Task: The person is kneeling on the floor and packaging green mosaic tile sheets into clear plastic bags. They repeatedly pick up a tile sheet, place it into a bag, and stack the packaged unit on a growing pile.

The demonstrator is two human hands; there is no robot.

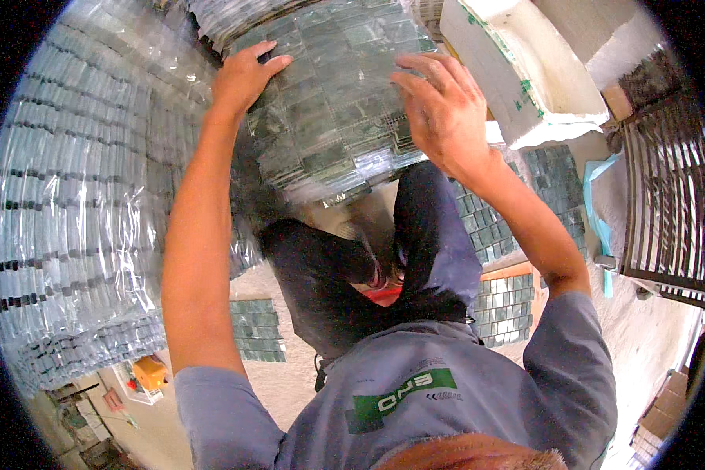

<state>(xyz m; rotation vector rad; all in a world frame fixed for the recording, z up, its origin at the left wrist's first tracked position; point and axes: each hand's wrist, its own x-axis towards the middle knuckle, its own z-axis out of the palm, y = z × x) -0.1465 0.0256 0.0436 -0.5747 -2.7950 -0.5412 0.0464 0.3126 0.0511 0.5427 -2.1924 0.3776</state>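
A sheet of dark green-grey mosaic tiles (pixel 329 86) lies at the top of a wrapped stack in front of my knees. My left hand (pixel 241 78) is at its left edge, thumb and forefinger spread apart over the tiles; the other fingers are mostly hidden. Over the right edge is my right hand (pixel 446 110), its fingers loosely bent and apart, slightly blurred. Whether its fingertips touch the tiles I cannot tell. The sheet's near edge shows glossy wrap and some blur.
Tall stacks of plastic-wrapped tiles (pixel 78 196) rise at the left. A white foam box (pixel 517 70) stands at the far right, near a dark slatted rack (pixel 670 196). More tile sheets (pixel 505 305) lie on the floor by my right leg, and another (pixel 257 329) by my left.
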